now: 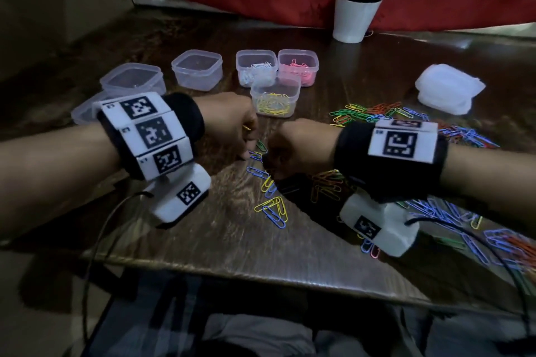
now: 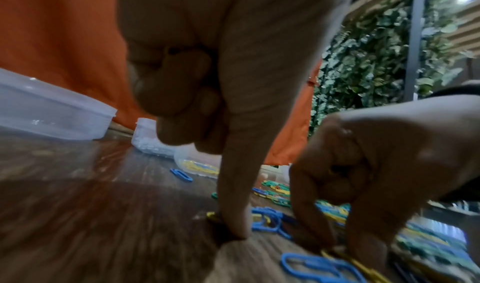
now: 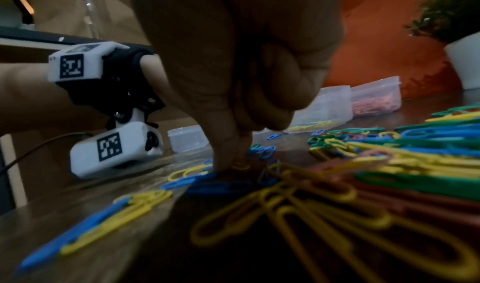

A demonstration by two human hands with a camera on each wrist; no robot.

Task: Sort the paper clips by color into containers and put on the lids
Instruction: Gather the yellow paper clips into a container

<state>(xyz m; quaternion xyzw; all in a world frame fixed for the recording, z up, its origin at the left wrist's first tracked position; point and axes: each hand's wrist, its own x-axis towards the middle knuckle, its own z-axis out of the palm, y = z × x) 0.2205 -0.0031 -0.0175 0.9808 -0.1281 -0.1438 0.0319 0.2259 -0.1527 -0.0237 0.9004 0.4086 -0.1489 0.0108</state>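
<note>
1. Left hand [image 1: 232, 122]: fingers curled, a yellow clip [image 1: 247, 127] sticks out of the fist on its far side; index finger [image 2: 235, 221] points down and touches the counter [image 1: 232, 235] beside a yellow clip. So it holds at least one yellow clip.
2. Right hand [image 1: 293, 148]: just right of the left hand, knuckles up, thumb and finger tips pinched down on the counter among blue and yellow clips. Whether a clip is actually in the pinch, cannot tell; blurred.
3. Loose clips [image 1: 464, 136]: mixed pile right of and behind the right hand, more under the right wrist; small blue/yellow group [image 1: 274, 210] nearer than both hands.
4. Yellow container [image 1: 275, 98]: just beyond the hands. White-clip container [image 1: 255, 66] and pink-clip container [image 1: 298, 65] behind it, touching.
5. Two empty containers [image 1: 197, 69] beyond the left wrist.
6. Lid stack [image 1: 448, 93]: far right of the right hand.
</note>
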